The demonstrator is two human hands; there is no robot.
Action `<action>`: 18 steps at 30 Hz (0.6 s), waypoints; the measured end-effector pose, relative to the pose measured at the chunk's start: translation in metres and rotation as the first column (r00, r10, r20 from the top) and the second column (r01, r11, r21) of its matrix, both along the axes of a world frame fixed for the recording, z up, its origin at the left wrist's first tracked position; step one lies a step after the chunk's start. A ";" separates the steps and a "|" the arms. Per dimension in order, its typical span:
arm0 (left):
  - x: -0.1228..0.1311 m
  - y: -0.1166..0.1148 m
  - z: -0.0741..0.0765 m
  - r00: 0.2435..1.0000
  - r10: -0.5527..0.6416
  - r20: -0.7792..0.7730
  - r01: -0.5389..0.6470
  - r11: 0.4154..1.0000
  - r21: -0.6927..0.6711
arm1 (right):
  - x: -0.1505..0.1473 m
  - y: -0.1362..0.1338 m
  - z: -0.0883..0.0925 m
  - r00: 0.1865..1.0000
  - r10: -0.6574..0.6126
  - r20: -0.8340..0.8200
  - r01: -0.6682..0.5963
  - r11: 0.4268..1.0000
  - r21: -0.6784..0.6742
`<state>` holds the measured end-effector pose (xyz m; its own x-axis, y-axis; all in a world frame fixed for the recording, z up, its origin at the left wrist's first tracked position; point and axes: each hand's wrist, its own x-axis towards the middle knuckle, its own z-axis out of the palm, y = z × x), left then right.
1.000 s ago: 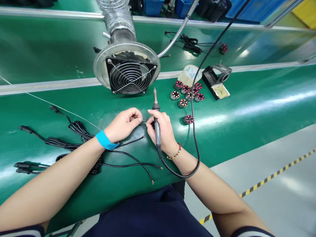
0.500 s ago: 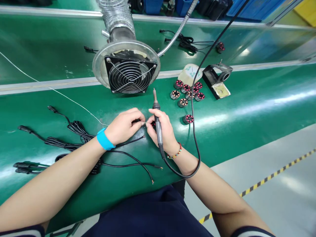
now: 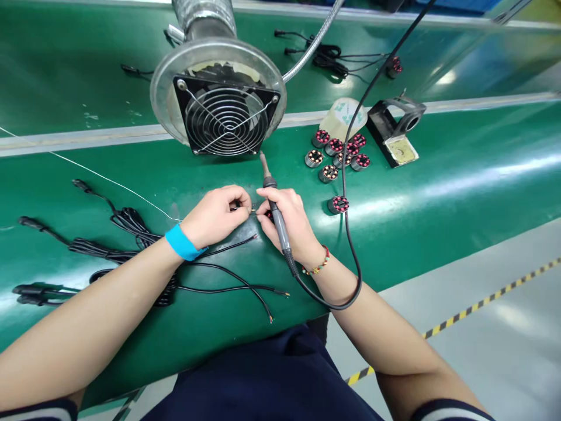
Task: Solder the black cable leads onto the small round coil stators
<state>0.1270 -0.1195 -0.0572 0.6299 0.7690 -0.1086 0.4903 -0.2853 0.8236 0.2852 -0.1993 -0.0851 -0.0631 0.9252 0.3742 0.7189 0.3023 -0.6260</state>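
My left hand (image 3: 219, 217), with a blue band at the wrist, is closed in a pinch on a thin wire end (image 3: 253, 211). Something dark shows between its fingers. A fine silvery wire (image 3: 118, 180) runs from the upper left to behind this wrist. Opposite, my right hand (image 3: 291, 225) is closed around the grey handle of a soldering iron (image 3: 279, 225), whose tip points away from me toward the fan. Under the right fingers a small round part with red showing (image 3: 269, 215) is mostly covered. The fingertips of both hands nearly meet.
A round fume extractor fan (image 3: 228, 123) hangs beyond my hands. Several round coil parts (image 3: 335, 146) stand right, near an iron stand with sponge (image 3: 397, 131). Bundled black cables (image 3: 131, 225) lie left, bare ends toward me. The iron's cord (image 3: 350, 251) loops over my right forearm.
The view has shifted, with the fan now larger and closer. My fingertips have drawn slightly apart at the wire end. The soldering iron remains in my right hand, tilted a little more leftward.
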 end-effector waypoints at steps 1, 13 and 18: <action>0.000 0.000 0.000 1.000 0.003 0.002 -0.003 1.000 -0.007 | 0.000 0.001 0.000 1.000 -0.016 0.002 0.016 1.000 0.003; 0.000 -0.002 0.000 1.000 -0.007 0.026 0.007 1.000 -0.002 | 0.002 -0.006 0.003 0.978 -0.117 -0.173 0.119 0.993 0.003; 0.003 -0.003 0.004 0.999 -0.030 -0.018 0.031 0.993 0.114 | 0.011 -0.015 0.013 0.967 -0.142 -0.211 0.165 0.981 0.099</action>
